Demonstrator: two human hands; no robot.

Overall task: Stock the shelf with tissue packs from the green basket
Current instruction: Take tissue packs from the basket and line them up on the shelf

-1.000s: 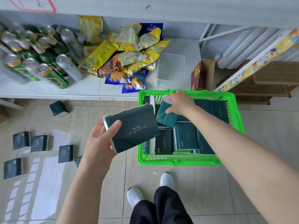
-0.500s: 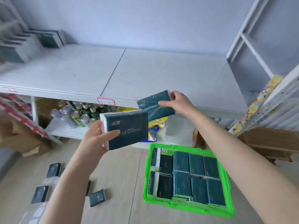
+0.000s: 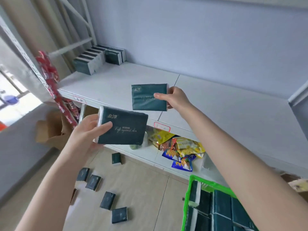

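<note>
Left hand [image 3: 86, 130] grips one tissue pack [image 3: 122, 126]; right hand [image 3: 176, 99] pinches another pack [image 3: 146, 97] above the shelf [image 3: 216, 104].

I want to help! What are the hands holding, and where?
The left hand grips a tissue pack by its left end, thumb on the front. The right hand pinches a second tissue pack by its right edge.

Tissue packs [image 3: 122, 125] wrapped in glossy dark-green plastic film. Shelf [image 3: 216, 100]: smooth matt white. Basket [image 3: 186, 205]: bright green plastic. Floor [image 3: 146, 189]: smooth beige tile. Snack bags [image 3: 185, 147]: shiny foil.
</note>
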